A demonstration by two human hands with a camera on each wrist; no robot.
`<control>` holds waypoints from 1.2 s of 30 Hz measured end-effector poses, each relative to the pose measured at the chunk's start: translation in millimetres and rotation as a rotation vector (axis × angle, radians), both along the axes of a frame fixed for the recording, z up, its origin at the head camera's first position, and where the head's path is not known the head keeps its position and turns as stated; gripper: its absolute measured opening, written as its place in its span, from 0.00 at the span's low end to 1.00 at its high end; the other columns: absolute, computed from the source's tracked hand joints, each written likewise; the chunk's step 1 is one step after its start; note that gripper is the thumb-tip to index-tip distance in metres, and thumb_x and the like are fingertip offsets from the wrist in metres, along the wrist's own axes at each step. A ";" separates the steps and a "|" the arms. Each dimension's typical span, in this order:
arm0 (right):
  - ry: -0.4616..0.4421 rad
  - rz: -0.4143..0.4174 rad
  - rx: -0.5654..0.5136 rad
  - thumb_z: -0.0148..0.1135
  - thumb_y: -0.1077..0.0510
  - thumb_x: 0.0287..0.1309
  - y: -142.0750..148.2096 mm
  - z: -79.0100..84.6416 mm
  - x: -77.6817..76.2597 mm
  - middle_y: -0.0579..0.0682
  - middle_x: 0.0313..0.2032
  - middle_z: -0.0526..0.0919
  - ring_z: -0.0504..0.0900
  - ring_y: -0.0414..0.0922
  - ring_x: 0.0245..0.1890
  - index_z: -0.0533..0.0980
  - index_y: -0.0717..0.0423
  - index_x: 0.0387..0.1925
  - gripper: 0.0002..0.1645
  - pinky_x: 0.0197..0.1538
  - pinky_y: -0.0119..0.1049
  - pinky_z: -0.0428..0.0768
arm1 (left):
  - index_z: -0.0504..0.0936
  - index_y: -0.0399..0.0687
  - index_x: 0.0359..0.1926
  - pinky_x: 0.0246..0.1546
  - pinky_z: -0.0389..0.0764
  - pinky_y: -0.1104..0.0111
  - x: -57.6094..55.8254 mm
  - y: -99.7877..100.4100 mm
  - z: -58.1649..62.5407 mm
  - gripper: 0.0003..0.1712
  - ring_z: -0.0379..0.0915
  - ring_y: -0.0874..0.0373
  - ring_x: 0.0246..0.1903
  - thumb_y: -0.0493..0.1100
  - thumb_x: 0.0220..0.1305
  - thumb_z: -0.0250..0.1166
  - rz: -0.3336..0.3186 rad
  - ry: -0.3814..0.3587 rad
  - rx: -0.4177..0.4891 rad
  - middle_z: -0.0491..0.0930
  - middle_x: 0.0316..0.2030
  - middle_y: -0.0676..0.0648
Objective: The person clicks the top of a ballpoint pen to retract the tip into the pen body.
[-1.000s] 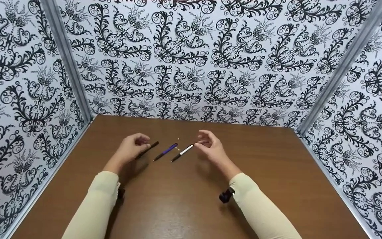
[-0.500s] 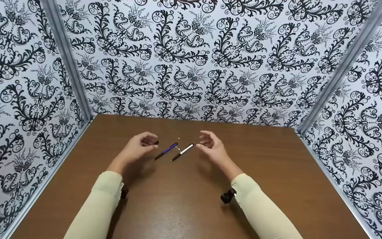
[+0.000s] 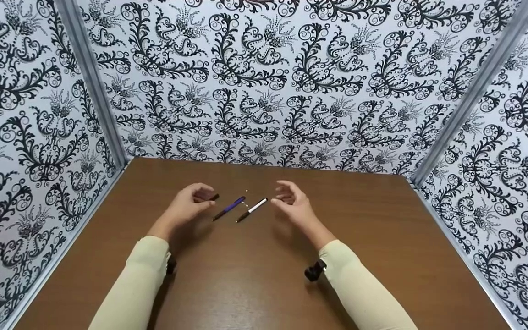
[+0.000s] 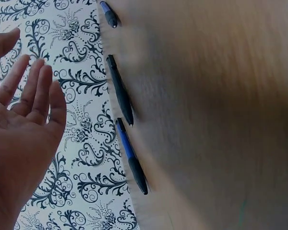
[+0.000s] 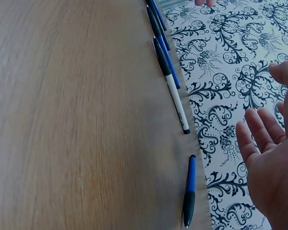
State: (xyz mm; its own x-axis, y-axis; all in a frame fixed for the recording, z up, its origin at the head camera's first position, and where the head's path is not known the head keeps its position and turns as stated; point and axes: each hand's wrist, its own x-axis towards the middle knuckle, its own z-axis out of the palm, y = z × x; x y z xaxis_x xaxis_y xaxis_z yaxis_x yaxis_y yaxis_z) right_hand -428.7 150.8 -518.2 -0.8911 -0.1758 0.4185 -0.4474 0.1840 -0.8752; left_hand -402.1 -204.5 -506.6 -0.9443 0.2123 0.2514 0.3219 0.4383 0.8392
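Observation:
Several pens lie in a slanting row on the table. In the head view, my left hand [image 3: 188, 201] covers most of a black pen, whose end [image 3: 216, 196] shows beyond the fingers. Beside it are a blue pen [image 3: 229, 208] and a white pen [image 3: 253, 210] with a dark grip. Just right of the white one hovers my right hand [image 3: 294, 204], fingers loosely bent and holding nothing. The left wrist view shows the left palm empty, near the black pen [image 4: 120, 91] and a blue pen [image 4: 130, 155]. Another blue pen [image 5: 191, 179], hidden in the head view, lies by the right hand.
A brown wooden table [image 3: 245, 284] spreads beneath both arms. Patterned black-and-white panels [image 3: 255, 91] close it in at the back and sides, with metal posts [image 3: 470, 91] at the corners. Tiny white specks [image 3: 246, 190] appear close to the pens.
My left hand has shifted right over the black pen, hiding most of it, then eased back slightly. My right hand has moved a touch to the right. The pens stay put.

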 end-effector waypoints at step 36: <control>-0.026 0.055 -0.009 0.75 0.69 0.66 12.6 -0.6 0.0 0.59 0.57 0.85 0.86 0.62 0.56 0.77 0.62 0.70 0.33 0.64 0.58 0.80 | 0.80 0.28 0.68 0.68 0.77 0.40 -17.0 -17.2 -25.7 0.26 0.75 0.30 0.64 0.32 0.73 0.70 0.117 -0.120 -0.373 0.74 0.64 0.26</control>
